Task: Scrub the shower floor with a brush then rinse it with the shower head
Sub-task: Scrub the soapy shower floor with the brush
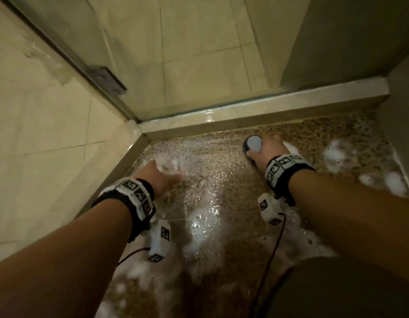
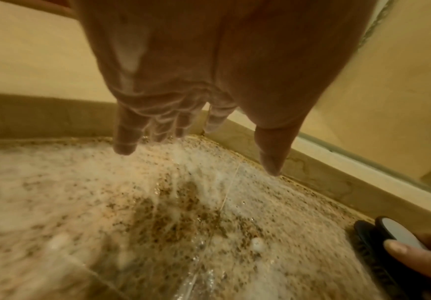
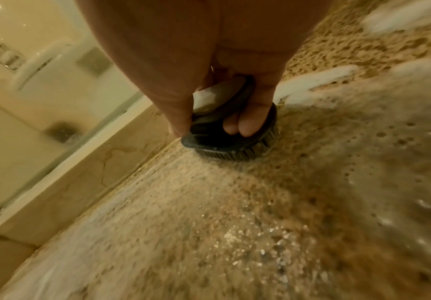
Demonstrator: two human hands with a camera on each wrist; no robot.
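Under right wrist view only: bristles (image 3: 237, 152) on floor (image 3: 209, 223), right hand (image 3: 209, 71) gripping brush (image 3: 224, 140); left hand (image 2: 183, 81) spread

Left hand (image 1: 161, 177) fingertips are hidden in foam (image 1: 169, 165), brush (image 1: 253, 143) bristles are covered by the right hand (image 1: 271, 152), far floor (image 3: 363, 40) is blurred.

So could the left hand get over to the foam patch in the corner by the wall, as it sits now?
Probably yes. The left hand is open, holds nothing, and already sits at the corner foam; only wet shower floor lies around it.
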